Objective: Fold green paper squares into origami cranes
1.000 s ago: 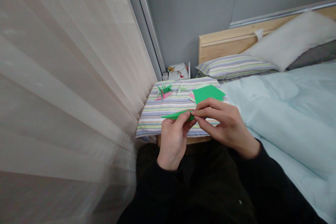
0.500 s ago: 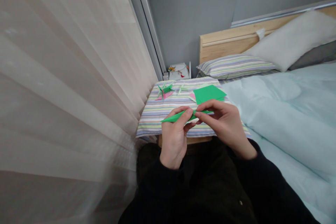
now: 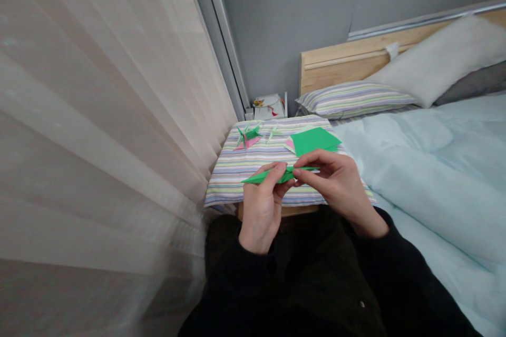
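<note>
A long, narrow piece of folded green paper (image 3: pixel 256 178) is held between both hands above the striped cloth (image 3: pixel 229 189). My left hand (image 3: pixel 263 210) pinches it near the middle with the thumb on top, and its pointed end sticks out to the left. My right hand (image 3: pixel 336 181) grips its other part between thumb and forefinger, with a thin green tip showing past the fingers. Just beyond my right hand lies a stack of green paper sheets (image 3: pixel 314 140) with pink paper (image 3: pixel 290 144) at its left edge. The fold details under the fingers are hidden.
Folded green and pink paper figures (image 3: pixel 249 137) and a pale green one (image 3: pixel 272 134) are at the cloth's far left. A curtain (image 3: pixel 158 89) hangs close on the left. The bed with a light blue quilt (image 3: pixel 435 152) is on the right. Behind stands a small white stand (image 3: pixel 269 108).
My left thumb and fingers have shifted slightly along the green paper, baring more of its middle. My right hand has moved a little to the left, still pinching it.
</note>
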Motion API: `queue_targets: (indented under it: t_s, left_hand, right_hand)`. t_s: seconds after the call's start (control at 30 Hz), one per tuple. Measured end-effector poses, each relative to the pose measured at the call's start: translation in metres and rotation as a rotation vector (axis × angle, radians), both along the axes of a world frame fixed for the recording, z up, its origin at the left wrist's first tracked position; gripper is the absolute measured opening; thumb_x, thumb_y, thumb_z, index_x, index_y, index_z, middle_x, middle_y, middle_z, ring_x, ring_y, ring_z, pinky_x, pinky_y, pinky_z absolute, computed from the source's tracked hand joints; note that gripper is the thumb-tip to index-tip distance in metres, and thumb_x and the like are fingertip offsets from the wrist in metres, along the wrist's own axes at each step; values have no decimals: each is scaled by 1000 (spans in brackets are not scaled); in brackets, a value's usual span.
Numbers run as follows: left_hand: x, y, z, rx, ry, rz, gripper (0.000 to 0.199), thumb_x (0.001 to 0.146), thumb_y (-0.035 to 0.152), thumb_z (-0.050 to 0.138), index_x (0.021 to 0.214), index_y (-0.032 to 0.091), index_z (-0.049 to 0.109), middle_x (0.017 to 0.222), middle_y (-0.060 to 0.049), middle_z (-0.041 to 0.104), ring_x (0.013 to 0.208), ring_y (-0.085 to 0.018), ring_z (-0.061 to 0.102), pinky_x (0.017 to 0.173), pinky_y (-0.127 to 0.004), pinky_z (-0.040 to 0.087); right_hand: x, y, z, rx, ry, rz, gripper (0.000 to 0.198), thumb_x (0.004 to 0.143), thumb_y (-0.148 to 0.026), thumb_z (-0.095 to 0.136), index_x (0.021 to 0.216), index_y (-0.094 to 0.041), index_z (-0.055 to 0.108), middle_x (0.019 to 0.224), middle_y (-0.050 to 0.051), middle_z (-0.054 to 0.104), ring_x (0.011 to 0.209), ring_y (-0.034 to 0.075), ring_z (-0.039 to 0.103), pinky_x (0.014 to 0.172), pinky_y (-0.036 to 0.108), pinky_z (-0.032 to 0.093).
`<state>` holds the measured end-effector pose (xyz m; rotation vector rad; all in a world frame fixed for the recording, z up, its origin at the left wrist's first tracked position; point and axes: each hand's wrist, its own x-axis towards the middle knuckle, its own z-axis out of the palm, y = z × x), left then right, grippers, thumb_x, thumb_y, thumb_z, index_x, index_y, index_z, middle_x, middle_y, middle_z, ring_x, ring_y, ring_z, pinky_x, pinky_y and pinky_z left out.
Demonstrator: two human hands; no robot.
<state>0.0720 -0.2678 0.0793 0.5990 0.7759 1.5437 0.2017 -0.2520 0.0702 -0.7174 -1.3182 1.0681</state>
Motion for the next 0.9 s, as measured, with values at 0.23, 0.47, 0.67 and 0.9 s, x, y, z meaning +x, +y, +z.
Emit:
queue_targets:
  t_s: [0.23,0.47,0.67,0.9]
  left_hand:
    - [1,0,-3,40,-8,-16,20,62,16,90,71,11,73,66,1,70,58,-9,66,60,-19,57]
    - [1,0,-2,-30,-70,-23,15,64,10,86,69,10,72,71,1,69,62,-7,66,60,-15,56]
    - [4,2,-2,-50,-89,11,13,66,7,84,71,9,73,70,0,70,62,-7,67,61,-15,57]
    - [2,1,-2,-63,-76,6,15,65,7,82,75,10,73,72,-1,70,64,-9,68,62,-16,57]
  right_hand:
    - [1,1,-2,16,-37,-12,17,73,-27,88,78,-17,75,74,1,72,64,14,68,63,26,64]
    - [-1,-1,-5,-7,32,-57,8,76,-19,82,80,-18,75,77,0,72,65,14,71,62,25,64]
    - [-7,-1,-9,-89,164,-122,11,73,-16,82,78,-18,72,72,-2,70,61,12,70,61,24,65]
    - [-10,-3,-13,-113,225,-128,8,76,-19,79,80,-18,72,72,-2,70,60,12,69,62,27,65]
